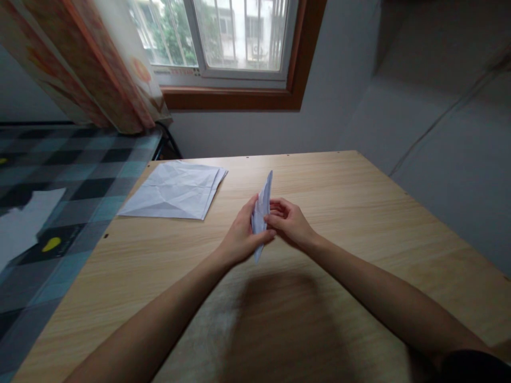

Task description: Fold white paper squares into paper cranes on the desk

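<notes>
A folded piece of white paper point(262, 207) stands nearly upright above the table, seen almost edge-on. My left hand point(244, 231) is closed around its left side, the thumb lying across the near lower part. On the other side my right hand point(290, 221) pinches the paper's edge between thumb and bent fingers. Part of the right fingertips is hidden behind the sheet. Farther back on the left lies a small stack of creased white paper sheets point(175, 189), apart from both hands.
The light wooden table point(359, 213) fills the middle. To its left, a checked cloth surface point(80, 186) carries loose white paper point(27, 223). Behind are a window point(239, 37), a patterned curtain point(88, 58) and a wall; a cable point(431, 127) hangs at the right.
</notes>
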